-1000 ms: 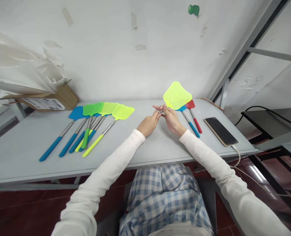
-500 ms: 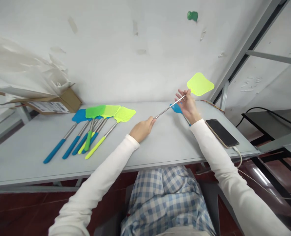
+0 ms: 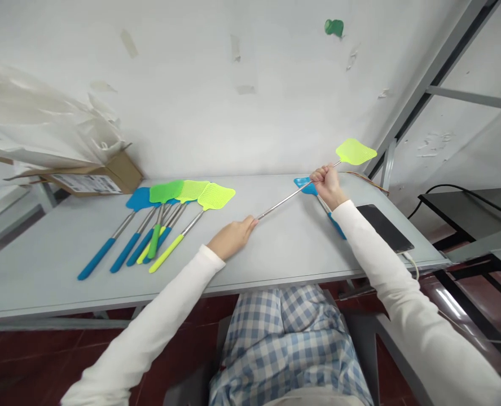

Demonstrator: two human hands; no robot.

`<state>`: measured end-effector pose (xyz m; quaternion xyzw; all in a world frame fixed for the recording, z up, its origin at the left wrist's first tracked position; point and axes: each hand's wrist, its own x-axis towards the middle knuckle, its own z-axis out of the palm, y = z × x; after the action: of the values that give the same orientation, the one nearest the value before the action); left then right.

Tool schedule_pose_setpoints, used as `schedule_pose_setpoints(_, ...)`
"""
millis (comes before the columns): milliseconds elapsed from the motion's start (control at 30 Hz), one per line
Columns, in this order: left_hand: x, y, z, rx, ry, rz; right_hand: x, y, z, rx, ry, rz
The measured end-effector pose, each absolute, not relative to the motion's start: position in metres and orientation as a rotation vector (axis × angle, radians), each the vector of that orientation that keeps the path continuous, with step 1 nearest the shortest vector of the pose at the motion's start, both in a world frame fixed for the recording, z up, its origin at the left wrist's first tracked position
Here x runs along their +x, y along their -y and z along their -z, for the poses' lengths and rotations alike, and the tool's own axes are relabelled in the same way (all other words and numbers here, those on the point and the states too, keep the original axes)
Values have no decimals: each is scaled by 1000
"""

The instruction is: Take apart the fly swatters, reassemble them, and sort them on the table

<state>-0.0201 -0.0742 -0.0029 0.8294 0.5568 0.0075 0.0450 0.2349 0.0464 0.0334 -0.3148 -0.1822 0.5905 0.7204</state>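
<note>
A fly swatter (image 3: pixel 356 152) with a yellow-green head and a thin metal rod stretches slantwise between my hands above the table. My left hand (image 3: pixel 233 238) is closed around its lower end, hiding the handle. Closer to the head, my right hand (image 3: pixel 327 183) wraps its fingers round the rod. Under my right wrist a blue fly swatter (image 3: pixel 337 225) lies on the table, partly covered by the arm. Several more fly swatters lie in an overlapping row to the left, among them a blue one (image 3: pixel 96 259), a green one (image 3: pixel 166 192) and a yellow-green one (image 3: pixel 216 196).
The grey table (image 3: pixel 267 265) backs onto a white wall. At the back left stands a cardboard box (image 3: pixel 121 172) with white plastic wrapping (image 3: pixel 77 124). A phone (image 3: pixel 383 228) on a white cable lies right of my right forearm, and a metal frame (image 3: pixel 428 84) rises beyond.
My right hand's fingers have closed round the rod. My left hand has moved left and towards me, the hands are further apart, and the swatter head has shifted right and lower.
</note>
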Motion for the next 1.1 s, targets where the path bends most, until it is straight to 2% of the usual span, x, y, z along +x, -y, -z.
schedule_pose_setpoints(267, -80, 91, 5, 2547, -1612, -154, 298, -75, -62, -689, 353, -1103)
schedule_pose_setpoints(567, -106, 80, 8, 2443, -1657, -215, 329, -73, -48, -556, 392, -1134)
schedule_pose_setpoints(767, -124, 80, 11, 2496, -1748, -170, 355, -81, -42, -739, 500, -1053)
schedule_pose_setpoints(967, -83, 67, 14, 2527, -1771, -153, 283, -66, -32, -862, 674, -1039)
schedule_pose_setpoints(1100, -30, 57, 9, 2374, -1681, -408, 200, -26, -25, -795, 841, -1063)
